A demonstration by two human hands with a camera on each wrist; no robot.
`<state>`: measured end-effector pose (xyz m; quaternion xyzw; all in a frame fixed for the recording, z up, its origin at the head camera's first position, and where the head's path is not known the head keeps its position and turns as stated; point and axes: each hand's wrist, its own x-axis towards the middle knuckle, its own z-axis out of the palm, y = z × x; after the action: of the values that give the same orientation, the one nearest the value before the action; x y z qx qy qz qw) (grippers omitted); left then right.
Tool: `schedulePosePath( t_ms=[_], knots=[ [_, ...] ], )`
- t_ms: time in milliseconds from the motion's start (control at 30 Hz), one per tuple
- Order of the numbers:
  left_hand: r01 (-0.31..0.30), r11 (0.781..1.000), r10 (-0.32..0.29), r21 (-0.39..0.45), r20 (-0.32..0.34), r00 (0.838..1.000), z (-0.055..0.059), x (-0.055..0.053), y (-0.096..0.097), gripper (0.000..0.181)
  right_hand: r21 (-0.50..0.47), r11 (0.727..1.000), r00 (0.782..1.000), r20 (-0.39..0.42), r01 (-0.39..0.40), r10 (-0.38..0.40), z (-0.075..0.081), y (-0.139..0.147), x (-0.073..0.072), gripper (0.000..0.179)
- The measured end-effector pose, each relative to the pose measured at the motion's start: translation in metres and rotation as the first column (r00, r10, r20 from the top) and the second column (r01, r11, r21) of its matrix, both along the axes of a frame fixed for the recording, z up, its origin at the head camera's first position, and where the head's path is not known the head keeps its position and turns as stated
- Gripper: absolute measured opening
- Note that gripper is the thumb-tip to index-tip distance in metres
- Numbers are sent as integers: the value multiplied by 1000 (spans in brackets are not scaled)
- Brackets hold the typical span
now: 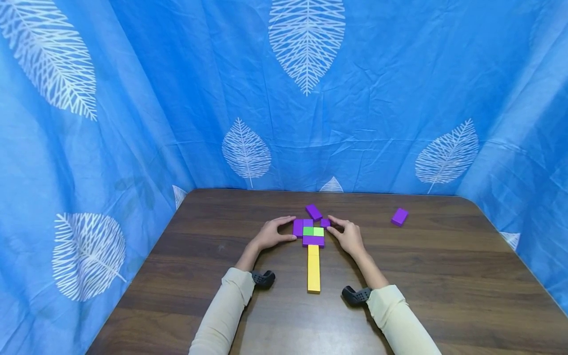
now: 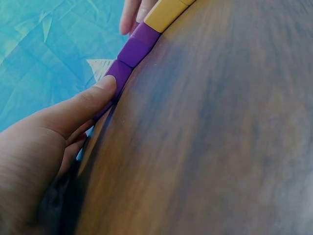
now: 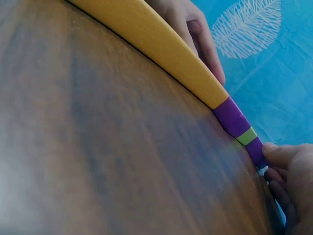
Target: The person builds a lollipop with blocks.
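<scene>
Angles in L hand [image 1: 269, 234] at 9 o'clock of green blocks [image 1: 313, 231], R hand [image 1: 349, 236] at 3. Has yellow strip [image 1: 313, 270] at 6, loose purple block [image 1: 313, 212] at 12, far purple block [image 1: 400, 217] at 3. Pinches outer purple block [image 1: 298, 228] at 9 w/ L hand, small purple block [image 1: 325, 223] at 2 w/ R hand.

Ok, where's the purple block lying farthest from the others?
In the head view, the purple block lies right of the right hand, near the back edge of the table.
</scene>
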<state>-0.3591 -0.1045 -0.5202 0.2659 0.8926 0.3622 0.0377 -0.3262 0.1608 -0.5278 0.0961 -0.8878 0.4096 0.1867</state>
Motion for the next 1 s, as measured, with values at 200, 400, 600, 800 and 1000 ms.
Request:
schedulePosePath(
  t_ms=[200, 400, 600, 800, 1000],
  knots=[
    [8, 1000, -8, 14, -8, 1000, 1, 0, -1, 66, -25, 997, 998, -10, 68, -69, 1, -4, 4, 29],
    [16, 1000, -17, -3, -22, 1000, 0, 0, -2, 67, -12, 997, 997, 27, 77, -77, 1, -8, 3, 28],
    [12, 1000, -11, 8, -22, 1000, -1, 0, -3, 66, -17, 998, 998, 22, 53, -52, 1, -11, 1, 26],
    [11, 1000, -11, 2, -10, 1000, 0, 2, -1, 66, -28, 999, 1000, 13, 17, -17, 1, -15, 2, 25],
    [4, 1000, -4, 7, -5, 1000, 0, 2, 0, 66, -27, 1000, 1000, 0, 9, -9, 2, -16, 2, 22]
  ],
)
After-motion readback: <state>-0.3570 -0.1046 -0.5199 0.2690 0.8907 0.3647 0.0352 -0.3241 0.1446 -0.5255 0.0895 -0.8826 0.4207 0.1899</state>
